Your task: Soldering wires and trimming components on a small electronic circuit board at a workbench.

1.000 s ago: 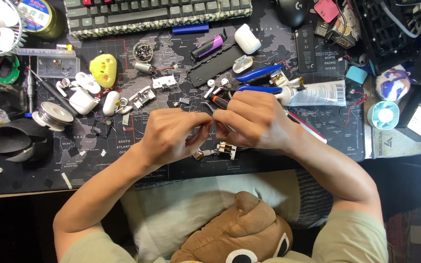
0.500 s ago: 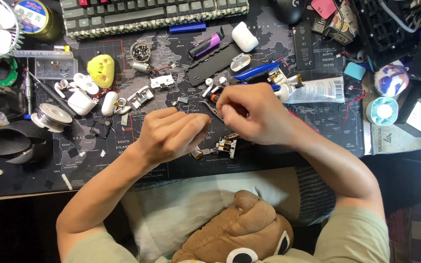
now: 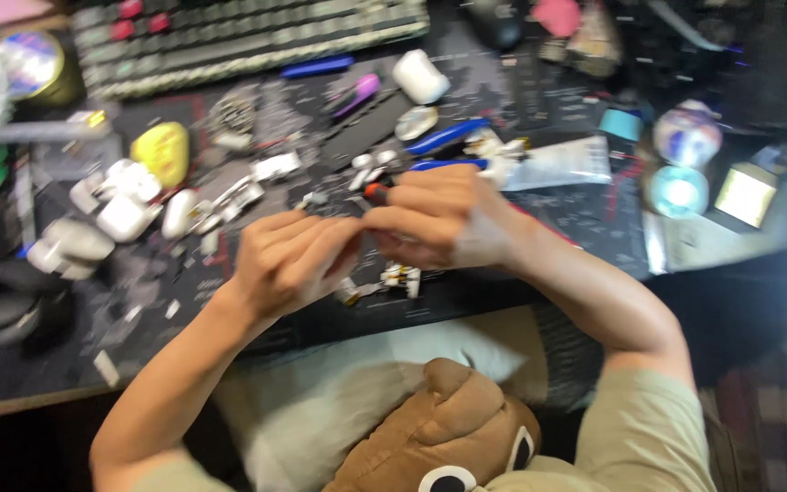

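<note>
Both hands meet over the middle of the cluttered dark bench [image 3: 503,301], fingertips drawn together. The left hand [image 3: 289,260] is curled, its fingers pinched toward the right hand [image 3: 439,219]; whatever small part sits between them is hidden by the fingers and by blur, so what the left hand grips cannot be told. The right hand is clenched around a slim tool with an orange-red and black end [image 3: 376,192], which pokes out just above its knuckles.

Just below the hands, a small white and dark plastic assembly [image 3: 393,281] lies on the bench, apart from the fingers. Behind the right hand lie blue-handled cutters [image 3: 444,137] and a white squeeze tube [image 3: 557,164]. To the left sit a yellow rounded plastic piece [image 3: 162,151] and several white rounded cases [image 3: 125,214]. A long keyboard with dark keys [image 3: 257,36] runs along the far edge. A brown plush toy with round eyes [image 3: 439,428] rests in the person's lap, near the bench's front edge.
</note>
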